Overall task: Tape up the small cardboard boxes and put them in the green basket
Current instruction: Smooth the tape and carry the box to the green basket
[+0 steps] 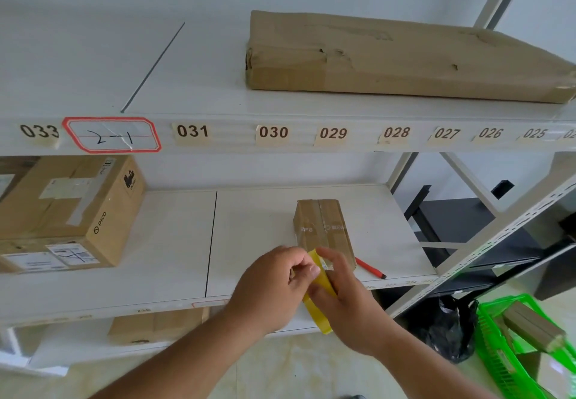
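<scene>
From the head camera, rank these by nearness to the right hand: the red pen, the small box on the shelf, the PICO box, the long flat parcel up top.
From the right hand:
1. Small box, just behind the fingers.
2. Red pen, on the shelf to the right; nearly as close.
3. PICO box, far left, same shelf.
4. Long flat parcel, on the shelf above.

Two bare forearms enter from the lower edge, each ending in an ungloved hand: the left hand (274, 283) and the right hand (346, 302). No sleeve shows on either forearm, and the fingernails are short and unpainted.
</scene>
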A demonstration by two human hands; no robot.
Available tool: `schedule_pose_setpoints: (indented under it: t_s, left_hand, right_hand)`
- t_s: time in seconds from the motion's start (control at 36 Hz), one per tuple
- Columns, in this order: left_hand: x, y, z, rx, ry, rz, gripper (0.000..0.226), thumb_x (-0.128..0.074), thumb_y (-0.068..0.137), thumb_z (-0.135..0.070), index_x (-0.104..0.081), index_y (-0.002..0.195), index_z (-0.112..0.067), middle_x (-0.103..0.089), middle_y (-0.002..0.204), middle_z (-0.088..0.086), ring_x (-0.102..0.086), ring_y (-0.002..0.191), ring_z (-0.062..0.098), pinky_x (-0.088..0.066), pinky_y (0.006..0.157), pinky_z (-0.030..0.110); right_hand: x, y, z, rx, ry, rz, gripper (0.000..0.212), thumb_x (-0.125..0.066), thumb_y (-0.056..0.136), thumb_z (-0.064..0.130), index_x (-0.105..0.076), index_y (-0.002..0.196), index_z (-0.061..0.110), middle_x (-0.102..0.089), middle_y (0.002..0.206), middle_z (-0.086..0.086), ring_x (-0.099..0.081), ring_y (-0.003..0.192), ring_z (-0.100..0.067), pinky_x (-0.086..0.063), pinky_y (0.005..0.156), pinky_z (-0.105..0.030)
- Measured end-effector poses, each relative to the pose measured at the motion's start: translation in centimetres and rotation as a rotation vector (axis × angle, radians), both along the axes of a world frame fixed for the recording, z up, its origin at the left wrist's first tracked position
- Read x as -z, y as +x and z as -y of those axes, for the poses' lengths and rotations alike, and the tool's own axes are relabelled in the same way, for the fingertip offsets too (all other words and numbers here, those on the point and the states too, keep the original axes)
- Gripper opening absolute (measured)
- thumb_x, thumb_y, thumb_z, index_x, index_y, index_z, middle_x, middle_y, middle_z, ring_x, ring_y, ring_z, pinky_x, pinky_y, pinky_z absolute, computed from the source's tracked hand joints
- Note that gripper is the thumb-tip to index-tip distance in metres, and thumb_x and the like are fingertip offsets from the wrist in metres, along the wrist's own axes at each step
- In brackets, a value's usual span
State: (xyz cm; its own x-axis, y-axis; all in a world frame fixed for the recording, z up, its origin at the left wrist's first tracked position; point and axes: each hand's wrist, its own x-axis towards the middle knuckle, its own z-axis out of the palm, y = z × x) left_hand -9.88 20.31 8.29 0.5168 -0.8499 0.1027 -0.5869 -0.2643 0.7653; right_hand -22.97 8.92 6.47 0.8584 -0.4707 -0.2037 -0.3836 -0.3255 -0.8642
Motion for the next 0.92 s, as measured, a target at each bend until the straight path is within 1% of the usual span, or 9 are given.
schedule_pose_setpoints:
  t_s: [0.08,0.17,0.33,0.44,0.61,0.67,0.72,0.81,0.92]
  left_hand:
    - [0.4,0.3,-0.1,0.049,-0.024,0.164,0.014,-0.053,0.099,-0.038,-0.061,0.091,-0.03,-0.044,0.099,-0.017,-0.048,0.086,0.002,-0.047,0.072,0.024]
    - [0.7,0.9,-0.3,0.108,-0.053,0.022,0.014,-0.054,0.1,-0.031,-0.061,0.088,-0.031,-0.051,0.09,-0.016,-0.052,0.079,0.006,-0.046,0.069,0.023]
    - [1.7,1.6,-1.4,0.204,-0.089,-0.025,0.012,-0.05,0.102,-0.039,-0.058,0.098,-0.031,-0.06,0.073,-0.007,-0.054,0.065,0.016,-0.049,0.061,0.035]
    - [2.2,1.8,-1.7,0.124,-0.123,-0.18,0.014,-0.05,0.101,-0.045,-0.053,0.112,-0.038,-0.07,0.082,-0.003,-0.06,0.065,0.014,-0.051,0.065,0.035]
    - [3.7,3.7,-2.5,-0.136,-0.098,0.027,0.01,-0.048,0.103,-0.038,-0.053,0.1,-0.03,-0.05,0.059,-0.007,-0.049,0.055,0.011,-0.041,0.055,0.032]
    - [3.4,3.3,-2.7,-0.321,-0.115,-0.091,0.018,-0.046,0.103,-0.039,-0.054,0.092,-0.027,-0.055,0.067,-0.007,-0.052,0.06,0.008,-0.041,0.057,0.031]
    - [2.6,2.2,-2.8,-0.458,-0.031,-0.341,0.043,-0.038,0.098,-0.057,-0.057,0.088,-0.02,-0.059,0.071,-0.003,-0.054,0.065,0.01,-0.04,0.059,0.031]
    - [1.5,-0.4,-2.9,-0.35,0.112,-0.864,0.072,-0.03,0.089,-0.077,-0.067,0.087,-0.016,-0.066,0.074,-0.003,-0.059,0.07,0.017,-0.047,0.066,0.031]
    - [1.6,-2.4,-2.0,-0.306,-0.052,-1.052,0.046,-0.058,0.091,-0.061,-0.074,0.098,-0.019,-0.078,0.095,0.0,-0.073,0.092,0.019,-0.057,0.091,0.039]
  right_hand:
    - [-0.1,-0.2,-0.3,-0.025,0.016,-0.013,0.042,-0.051,0.104,0.028,-0.032,0.141,0.037,-0.064,0.079,0.02,-0.054,0.069,-0.001,-0.045,0.064,-0.016]
    - [-0.2,-0.5,-0.7,-0.054,0.033,-0.017,0.042,-0.049,0.105,0.027,-0.031,0.142,0.038,-0.064,0.081,0.021,-0.057,0.072,-0.001,-0.048,0.065,-0.019]
    - [0.2,-0.8,-1.7,-0.012,0.146,0.053,0.044,-0.049,0.095,0.039,-0.035,0.136,0.049,-0.07,0.1,-0.004,-0.066,0.095,-0.031,-0.055,0.087,-0.057]
    - [0.0,-0.9,-2.0,-0.027,0.191,0.107,0.043,-0.05,0.094,0.034,-0.037,0.129,0.056,-0.069,0.101,-0.008,-0.064,0.098,-0.039,-0.053,0.085,-0.059]
    - [-0.9,-1.0,-2.4,-0.038,0.268,0.13,0.047,-0.053,0.094,0.031,-0.037,0.136,0.047,-0.071,0.105,-0.009,-0.067,0.099,-0.034,-0.055,0.09,-0.057]
    - [-1.1,-0.8,-2.3,-0.025,0.294,0.123,0.051,-0.053,0.093,0.029,-0.036,0.14,0.04,-0.073,0.109,-0.006,-0.069,0.102,-0.026,-0.055,0.096,-0.054]
    - [-1.1,-0.6,-2.1,-0.006,0.301,0.112,0.053,-0.053,0.092,0.028,-0.036,0.141,0.04,-0.073,0.111,-0.006,-0.069,0.106,-0.025,-0.054,0.098,-0.053]
    - [-0.8,0.0,-1.9,-0.006,0.295,0.061,0.056,-0.053,0.092,0.027,-0.033,0.142,0.042,-0.073,0.112,-0.004,-0.068,0.11,-0.023,-0.054,0.1,-0.051]
    - [-0.1,1.1,-2.6,0.013,0.341,0.042,0.052,-0.054,0.1,0.016,-0.035,0.143,0.038,-0.075,0.112,0.0,-0.071,0.106,-0.017,-0.057,0.091,-0.037]
